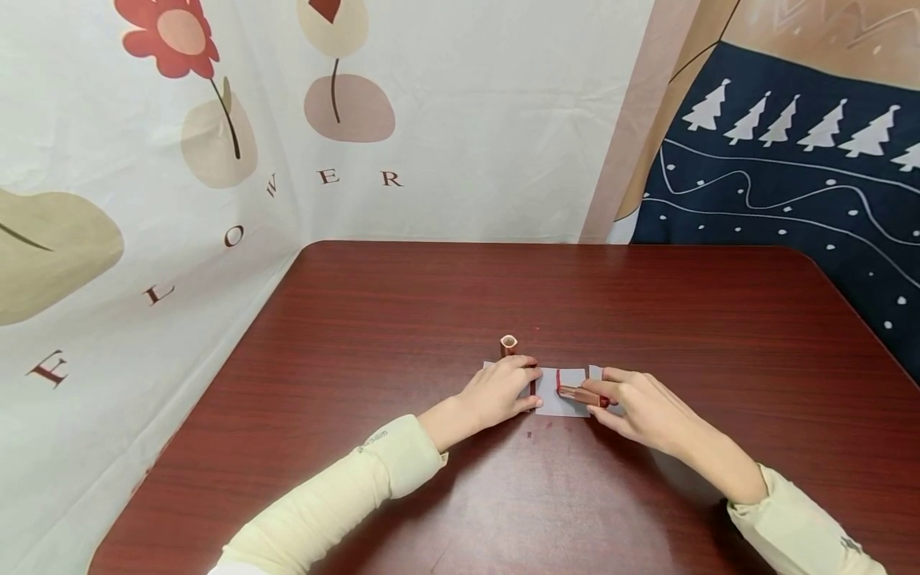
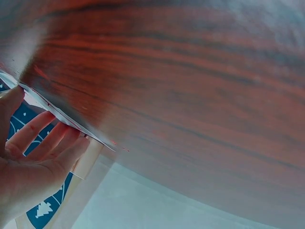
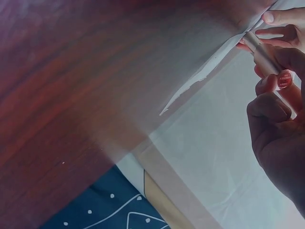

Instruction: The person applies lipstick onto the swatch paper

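Observation:
My right hand grips a lipstick in a copper-coloured tube between thumb and fingers. The lipstick's tip meets the white paper at the lower end of a red stripe. Farther left on the paper runs a darker stripe, beside the left fingertips. My left hand rests on the left part of the paper with its fingers spread, hiding much of it. The right wrist view shows the tube's round red end near the right palm. Behind the left hand an open copper cap stands upright.
The paper lies on a dark red-brown wooden table. Small reddish smears mark the wood just in front of the paper. A white cloth with flower prints hangs behind and to the left; a navy cloth with white trees hangs at right.

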Demonstrator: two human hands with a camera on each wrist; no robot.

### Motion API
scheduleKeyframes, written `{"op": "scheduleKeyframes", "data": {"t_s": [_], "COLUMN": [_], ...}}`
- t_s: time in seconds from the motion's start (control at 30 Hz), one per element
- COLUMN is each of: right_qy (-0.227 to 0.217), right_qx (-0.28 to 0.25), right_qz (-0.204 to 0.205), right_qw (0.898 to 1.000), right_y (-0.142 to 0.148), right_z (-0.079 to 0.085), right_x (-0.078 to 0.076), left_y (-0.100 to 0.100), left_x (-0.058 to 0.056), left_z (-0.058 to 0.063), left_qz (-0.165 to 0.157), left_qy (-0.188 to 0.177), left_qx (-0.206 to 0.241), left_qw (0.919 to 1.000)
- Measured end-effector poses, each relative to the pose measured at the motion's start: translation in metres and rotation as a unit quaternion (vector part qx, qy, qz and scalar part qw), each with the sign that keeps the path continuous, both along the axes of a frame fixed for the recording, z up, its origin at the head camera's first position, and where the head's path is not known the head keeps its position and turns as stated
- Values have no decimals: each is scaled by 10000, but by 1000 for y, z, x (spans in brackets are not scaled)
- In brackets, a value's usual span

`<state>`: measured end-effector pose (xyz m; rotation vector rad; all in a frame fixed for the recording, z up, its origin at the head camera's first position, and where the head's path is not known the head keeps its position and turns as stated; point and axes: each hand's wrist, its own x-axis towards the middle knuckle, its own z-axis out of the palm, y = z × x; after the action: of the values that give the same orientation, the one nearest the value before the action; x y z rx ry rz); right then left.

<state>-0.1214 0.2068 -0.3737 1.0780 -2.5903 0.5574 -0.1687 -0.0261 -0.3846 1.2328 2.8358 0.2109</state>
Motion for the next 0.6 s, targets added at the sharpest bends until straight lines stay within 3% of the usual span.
{"op": "scheduleKeyframes", "data": {"t_s": [0.6], "right_qy": [134], "right_qx": [75], "right_qz": [68], "right_qw": [9999], "right_y": [0], "right_z": [-1], "right_x": [2], "left_y": [0], "left_x": [0], "left_z": [-1], "left_qz": [-10], "left_qy": [11], "left_qx": [0], "left_qw": [10000]}}
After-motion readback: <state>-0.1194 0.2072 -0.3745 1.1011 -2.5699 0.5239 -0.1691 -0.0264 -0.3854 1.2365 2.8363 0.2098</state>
